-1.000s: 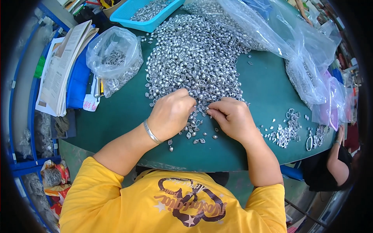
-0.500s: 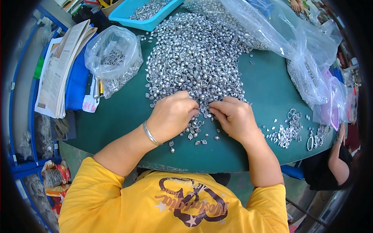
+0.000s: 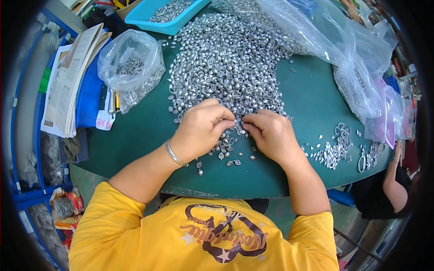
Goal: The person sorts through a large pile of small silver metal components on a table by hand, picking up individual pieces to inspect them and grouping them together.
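A broad heap of small silver-grey metal pieces [image 3: 221, 63], many teardrop-shaped and hollow, covers the middle of the green table [image 3: 135, 140]. At its near edge my left hand [image 3: 202, 128] has thumb and forefinger pinched together. My right hand [image 3: 272, 134] faces it, also closed in a pinch, its fingertips a small gap away from the left ones. Whatever sits between the fingertips is too small to make out. Just below the hands lie some loose metal pieces [image 3: 223, 147], and a few more are scattered closer to the table's front edge.
To the left stand an open clear bag [image 3: 131, 67] of metal parts and a stack of papers [image 3: 72, 81]. A blue basket [image 3: 174, 25] sits at the back. Clear plastic bags [image 3: 357, 67] and small piles of metal parts [image 3: 334, 151] occupy the right, where another person's arm [image 3: 392, 176] shows.
My left hand has risen slightly and its fingertips have moved right, closer to the right hand's. The right hand has shifted only a little, staying pinched.
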The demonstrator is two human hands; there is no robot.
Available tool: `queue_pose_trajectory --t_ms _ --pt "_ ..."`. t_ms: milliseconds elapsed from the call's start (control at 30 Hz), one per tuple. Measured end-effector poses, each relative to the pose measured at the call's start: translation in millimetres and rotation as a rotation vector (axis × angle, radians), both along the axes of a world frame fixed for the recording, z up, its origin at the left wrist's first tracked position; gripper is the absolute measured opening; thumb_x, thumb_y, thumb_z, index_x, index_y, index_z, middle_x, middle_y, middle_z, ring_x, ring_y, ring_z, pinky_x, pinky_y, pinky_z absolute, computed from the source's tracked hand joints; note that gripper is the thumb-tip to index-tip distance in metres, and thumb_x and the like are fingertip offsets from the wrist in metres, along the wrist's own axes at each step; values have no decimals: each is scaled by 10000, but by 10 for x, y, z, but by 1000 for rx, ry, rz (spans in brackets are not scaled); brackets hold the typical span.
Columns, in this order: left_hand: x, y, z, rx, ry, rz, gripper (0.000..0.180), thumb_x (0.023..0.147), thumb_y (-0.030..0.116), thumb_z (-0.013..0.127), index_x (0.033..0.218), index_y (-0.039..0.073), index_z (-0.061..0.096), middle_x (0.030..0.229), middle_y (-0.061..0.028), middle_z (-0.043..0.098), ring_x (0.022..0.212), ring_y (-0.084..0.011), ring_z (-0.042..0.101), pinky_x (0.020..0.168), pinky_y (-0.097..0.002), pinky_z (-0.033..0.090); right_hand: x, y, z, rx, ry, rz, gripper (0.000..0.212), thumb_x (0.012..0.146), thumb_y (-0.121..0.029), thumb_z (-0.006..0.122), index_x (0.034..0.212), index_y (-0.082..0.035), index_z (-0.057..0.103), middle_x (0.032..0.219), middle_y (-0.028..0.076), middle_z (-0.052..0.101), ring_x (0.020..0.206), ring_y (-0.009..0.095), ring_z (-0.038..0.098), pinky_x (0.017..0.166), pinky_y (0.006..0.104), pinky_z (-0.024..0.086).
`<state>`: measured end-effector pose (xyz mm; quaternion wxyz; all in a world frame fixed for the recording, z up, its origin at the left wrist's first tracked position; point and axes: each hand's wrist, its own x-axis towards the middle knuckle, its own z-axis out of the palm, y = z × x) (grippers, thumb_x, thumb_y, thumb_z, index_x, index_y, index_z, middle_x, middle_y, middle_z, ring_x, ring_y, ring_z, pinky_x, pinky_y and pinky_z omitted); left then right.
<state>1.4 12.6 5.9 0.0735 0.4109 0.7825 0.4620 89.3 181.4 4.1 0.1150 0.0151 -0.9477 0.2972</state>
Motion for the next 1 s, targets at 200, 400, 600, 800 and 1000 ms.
queue_pose_trajectory --t_ms 200,400,600,800,1000 --pt "-16 -5 90 181 -651 -90 74 735 18 663 805 16 639 698 25 491 600 -47 396 570 -182 354 -9 31 8 -103 -65 22 69 734 -107 614 790 -72 633 732 90 601 685 281 595 604 374 482" --pt "-37 -51 40 383 -1110 -192 102 830 58 594 926 30 574 716 22 515 597 -31 426 534 -154 357 0 22 -7 -286 -83 19 87 731 -71 630 816 -63 649 728 83 612 648 209 591 597 308 479" --pt "-99 -47 39 610 -1472 -268 107 890 132 508 946 41 507 709 13 399 569 -56 333 470 -156 289 21 132 129 -959 -199 92 84 756 -13 645 839 -1 652 765 7 625 674 47 525 608 192 437" --pt "-136 -66 61 677 -1605 -185 103 858 107 467 870 18 517 910 -104 490 708 -127 469 464 -181 385 68 215 36 -1690 -280 234 107 769 37 604 869 0 613 648 9 542 546 33 429 448 193 328" --pt "-114 4 96 266 -927 143 105 768 66 617 847 8 578 682 -17 513 548 -57 438 457 -174 354 1 355 115 -2089 -112 326 92 803 -90 480 858 -17 494 771 85 448 547 100 377 405 184 297"
